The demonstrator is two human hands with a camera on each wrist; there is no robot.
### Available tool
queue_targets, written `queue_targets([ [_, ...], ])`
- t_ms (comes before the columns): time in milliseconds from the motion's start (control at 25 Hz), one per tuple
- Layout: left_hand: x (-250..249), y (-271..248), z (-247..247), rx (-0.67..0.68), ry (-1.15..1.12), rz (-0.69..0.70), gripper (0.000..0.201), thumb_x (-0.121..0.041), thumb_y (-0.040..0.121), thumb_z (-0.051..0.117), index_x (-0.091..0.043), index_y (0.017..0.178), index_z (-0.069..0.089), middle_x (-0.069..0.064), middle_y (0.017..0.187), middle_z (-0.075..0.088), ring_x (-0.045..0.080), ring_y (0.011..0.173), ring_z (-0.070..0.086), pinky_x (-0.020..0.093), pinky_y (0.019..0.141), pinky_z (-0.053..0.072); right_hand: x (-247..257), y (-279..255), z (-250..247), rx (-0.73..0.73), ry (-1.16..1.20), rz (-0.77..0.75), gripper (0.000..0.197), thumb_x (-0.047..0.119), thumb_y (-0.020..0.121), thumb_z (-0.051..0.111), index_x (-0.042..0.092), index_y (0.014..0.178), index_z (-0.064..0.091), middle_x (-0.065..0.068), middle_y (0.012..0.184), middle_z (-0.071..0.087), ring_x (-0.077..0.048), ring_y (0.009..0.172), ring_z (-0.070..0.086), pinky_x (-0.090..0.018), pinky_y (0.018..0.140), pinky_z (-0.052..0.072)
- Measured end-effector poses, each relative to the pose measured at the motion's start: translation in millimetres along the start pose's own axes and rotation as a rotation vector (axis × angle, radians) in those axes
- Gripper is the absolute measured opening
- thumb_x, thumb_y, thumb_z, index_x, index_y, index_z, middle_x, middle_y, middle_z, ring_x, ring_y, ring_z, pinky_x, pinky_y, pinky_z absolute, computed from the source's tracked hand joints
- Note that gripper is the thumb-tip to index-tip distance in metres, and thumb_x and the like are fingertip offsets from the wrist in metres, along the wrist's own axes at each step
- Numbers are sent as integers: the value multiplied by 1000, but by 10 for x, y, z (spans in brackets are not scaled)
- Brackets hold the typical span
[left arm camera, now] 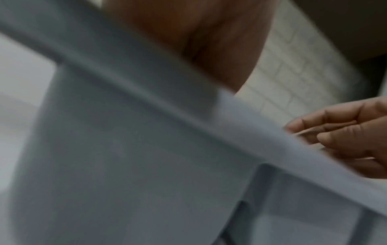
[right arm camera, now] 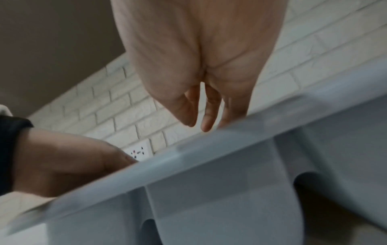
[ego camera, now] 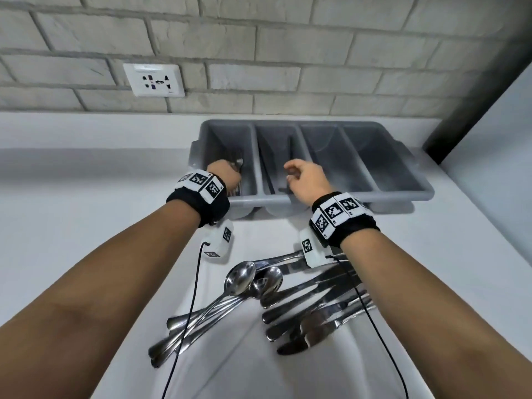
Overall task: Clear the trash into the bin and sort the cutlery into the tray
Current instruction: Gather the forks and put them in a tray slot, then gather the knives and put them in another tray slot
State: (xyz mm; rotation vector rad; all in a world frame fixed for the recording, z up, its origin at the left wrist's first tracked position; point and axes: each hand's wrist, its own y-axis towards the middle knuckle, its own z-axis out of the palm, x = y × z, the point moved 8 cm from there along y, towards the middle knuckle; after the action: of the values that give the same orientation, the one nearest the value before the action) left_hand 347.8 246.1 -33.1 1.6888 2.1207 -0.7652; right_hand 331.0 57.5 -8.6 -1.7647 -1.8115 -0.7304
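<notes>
A grey four-compartment cutlery tray (ego camera: 403,197) stands at the back of the white counter. My left hand (ego camera: 227,174) reaches into its leftmost compartment and grips a bunch of forks (ego camera: 239,162); the tines stick out past the knuckles. In the left wrist view the tray rim (left arm camera: 146,99) hides those fingers. My right hand (ego camera: 299,174) hovers over the second compartment with relaxed fingers and holds nothing; in the right wrist view its fingers (right arm camera: 206,116) hang straight above the rim (right arm camera: 209,157). Loose spoons (ego camera: 241,277) and knives (ego camera: 316,312) lie in a pile near me.
A brick wall with a white socket (ego camera: 154,80) runs behind the tray. A dark post (ego camera: 475,96) stands at the back right. The two right compartments (ego camera: 374,162) look empty. Black cables (ego camera: 195,283) hang from both wrists over the cutlery pile.
</notes>
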Motion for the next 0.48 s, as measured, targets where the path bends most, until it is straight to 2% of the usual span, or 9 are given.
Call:
queue_targets([
  [80, -220, -291, -87, -88, -89, 100, 35, -10, 86, 51, -5, 119, 61, 15, 126, 62, 28, 119, 56, 28, 104, 40, 39, -256, -193, -49, 26, -119, 33, -2, 86, 48, 7, 115, 62, -15, 114, 62, -25, 101, 59, -17, 90, 40],
  [160, -517, -718, -94, -115, -135, 250, 33, -12, 85, 55, -10, 117, 62, 10, 119, 64, 23, 110, 59, 22, 98, 39, -15, -527, -359, -76, 31, -202, 31, -1, 85, 50, 6, 111, 64, -12, 109, 61, -17, 89, 56, -10, 82, 38],
  [240, -724, -1188, 80, -52, -177, 327, 29, -14, 85, 57, -13, 113, 65, 1, 106, 64, 14, 95, 57, 11, 81, 36, -200, -802, -507, -61, 19, -226, 26, 2, 85, 53, 6, 107, 66, -10, 105, 61, -12, 86, 54, -16, 84, 42],
  [280, -774, -1374, 217, 13, -174, 341, 27, -15, 86, 57, -14, 111, 66, 0, 103, 64, 11, 90, 55, 9, 75, 34, -339, -913, -547, -25, -2, -201, 24, 4, 85, 55, 8, 106, 67, -8, 104, 62, -12, 87, 54, -20, 86, 43],
  [360, -832, -1639, 538, 161, -120, 351, 26, -16, 86, 56, -15, 110, 66, 1, 103, 67, 12, 88, 55, 13, 77, 36, -654, -1087, -605, 88, -81, -106, 22, 10, 86, 56, 12, 105, 67, -2, 101, 62, -13, 85, 54, -24, 84, 43],
  [480, -851, -1826, 1014, 283, 62, 356, 27, -15, 87, 52, -15, 109, 66, 4, 114, 67, 19, 103, 59, 19, 84, 39, -1153, -1330, -646, 271, -198, 43, 15, 11, 84, 61, 16, 96, 68, -1, 94, 60, -16, 79, 53, -22, 74, 40],
])
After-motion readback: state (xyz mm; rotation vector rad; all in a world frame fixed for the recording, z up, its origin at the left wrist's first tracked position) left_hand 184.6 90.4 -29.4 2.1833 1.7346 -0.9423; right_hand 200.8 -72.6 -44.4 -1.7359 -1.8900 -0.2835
